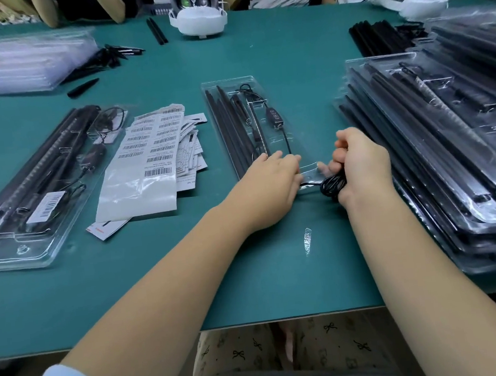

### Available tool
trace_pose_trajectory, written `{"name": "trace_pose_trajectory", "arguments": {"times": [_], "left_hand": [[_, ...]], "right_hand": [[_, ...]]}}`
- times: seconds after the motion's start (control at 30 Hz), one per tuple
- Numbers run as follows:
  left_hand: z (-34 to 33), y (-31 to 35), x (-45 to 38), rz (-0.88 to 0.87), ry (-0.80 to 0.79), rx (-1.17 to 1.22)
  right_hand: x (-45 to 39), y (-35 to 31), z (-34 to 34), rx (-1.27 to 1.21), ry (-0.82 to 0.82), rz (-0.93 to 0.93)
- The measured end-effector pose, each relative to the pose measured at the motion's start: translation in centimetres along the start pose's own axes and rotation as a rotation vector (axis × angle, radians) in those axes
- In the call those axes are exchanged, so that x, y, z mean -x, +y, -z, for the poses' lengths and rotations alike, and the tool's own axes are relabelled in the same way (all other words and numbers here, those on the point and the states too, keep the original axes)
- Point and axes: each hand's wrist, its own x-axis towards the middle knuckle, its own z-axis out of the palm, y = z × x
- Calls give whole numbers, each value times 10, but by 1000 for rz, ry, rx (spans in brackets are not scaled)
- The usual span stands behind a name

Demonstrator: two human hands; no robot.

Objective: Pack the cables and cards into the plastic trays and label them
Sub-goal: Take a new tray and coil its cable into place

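Note:
A clear plastic tray (301, 123) lies in the middle of the green table, holding black rods and a black cable with an inline controller (275, 119). My left hand (273, 179) presses flat on the tray's near end. My right hand (361, 166) is closed around a coiled bundle of black cable (332, 187) at the tray's near right corner; the cable runs from the bundle up into the tray. A sheet of barcode labels (151, 154) lies left of the tray over a pile of cards (191, 150).
A packed, labelled tray (31, 188) lies at the left. A tall stack of filled trays (447, 146) stands at the right. Empty trays (20, 63), loose black spikes (115, 55) and rods (377, 38) lie farther back. A tape scrap (307, 239) lies near the table's front edge.

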Motion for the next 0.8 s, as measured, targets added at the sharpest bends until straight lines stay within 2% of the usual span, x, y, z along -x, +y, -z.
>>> {"name": "trace_pose_trajectory", "arguments": {"times": [0.17, 0.3, 0.37, 0.47, 0.57, 0.67, 0.73, 0.8], "left_hand": [[4, -1, 2, 58, 27, 203], [3, -3, 2, 74, 55, 261], [2, -5, 2, 71, 82, 286], [3, -7, 5, 88, 140, 381], [4, -9, 8, 78, 166, 401], [10, -20, 11, 95, 222, 409], [14, -29, 15, 112, 229, 429], [17, -34, 17, 128, 230, 466]], "right_hand": [[0, -2, 3, 15, -21, -22], [2, -2, 6, -169, -12, -139], [1, 0, 8, -215, 9, -139], [1, 3, 9, 17, -1, -41], [1, 3, 9, 100, -119, -83], [8, 3, 8, -11, -335, -207], [14, 5, 5, -47, -475, -226], [17, 6, 4, -85, -540, -239]]}}
